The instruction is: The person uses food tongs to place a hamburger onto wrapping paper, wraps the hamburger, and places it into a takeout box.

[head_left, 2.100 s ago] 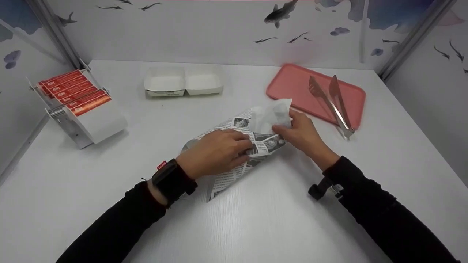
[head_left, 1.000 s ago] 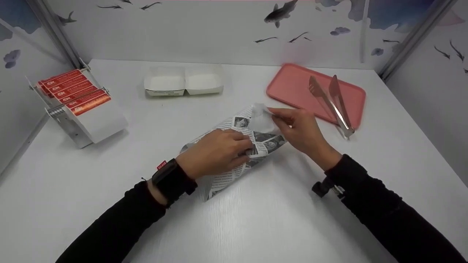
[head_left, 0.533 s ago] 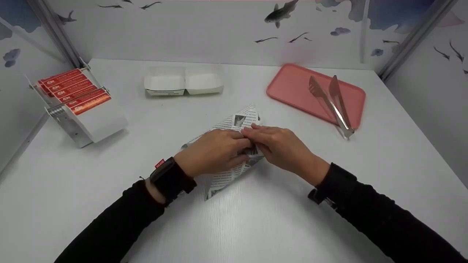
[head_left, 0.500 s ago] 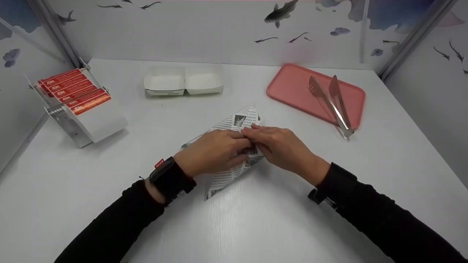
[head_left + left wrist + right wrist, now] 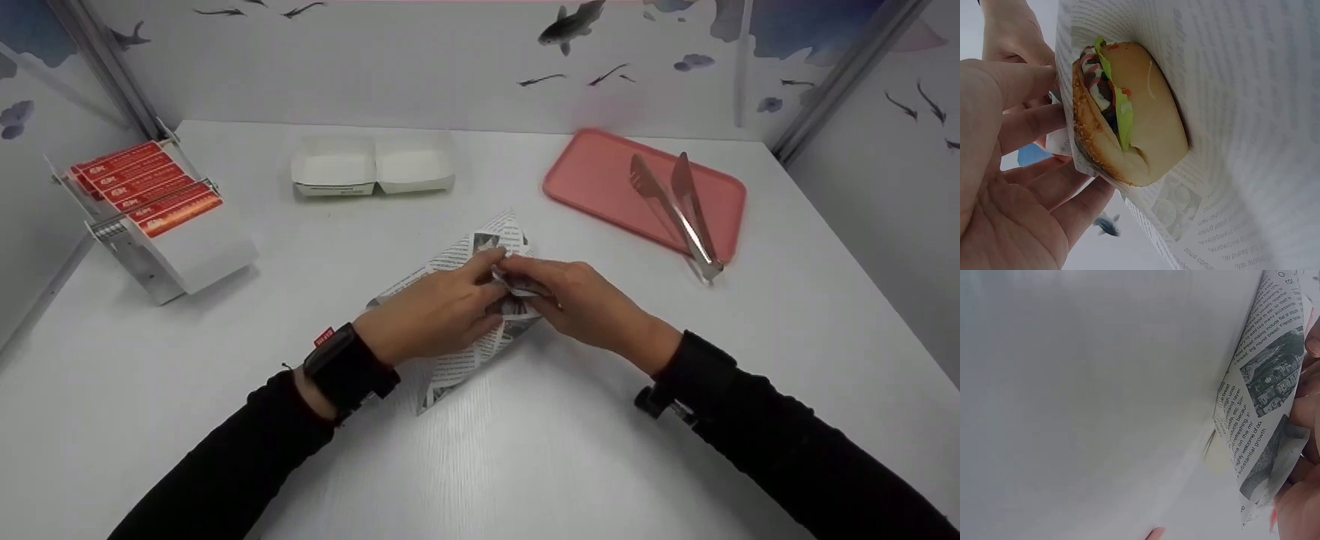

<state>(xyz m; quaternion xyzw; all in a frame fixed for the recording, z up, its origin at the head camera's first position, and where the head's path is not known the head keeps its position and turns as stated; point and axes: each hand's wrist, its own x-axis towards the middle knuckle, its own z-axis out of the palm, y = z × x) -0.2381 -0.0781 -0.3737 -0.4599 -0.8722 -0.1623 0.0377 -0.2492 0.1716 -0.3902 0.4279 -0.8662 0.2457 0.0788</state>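
A newsprint-patterned wrapping paper [image 5: 461,360] lies folded into a pointed pouch in the middle of the table. Through its open end, the left wrist view shows a burger [image 5: 1145,107] with a sesame bun, lettuce and sauce. My left hand [image 5: 431,311] rests across the top of the wrapping paper, its fingers fairly straight against it. My right hand [image 5: 592,307] pinches the folded flap at the right side between thumb and fingers. Both hands' fingertips meet at that fold. In the right wrist view the paper's printed side [image 5: 1272,377] shows a creased corner.
A pink tray [image 5: 592,180] with metal tongs [image 5: 694,232] across its edge lies at the back right. An opened white carton box [image 5: 337,165] stands at the back left. A rack [image 5: 161,274] of red-and-white cards or sleeves stands at the far left.
My right hand has moved left, folding the paper's right end inward over the pouch. The left hand has kept its place, but its index finger has lifted toward the right fingertips.
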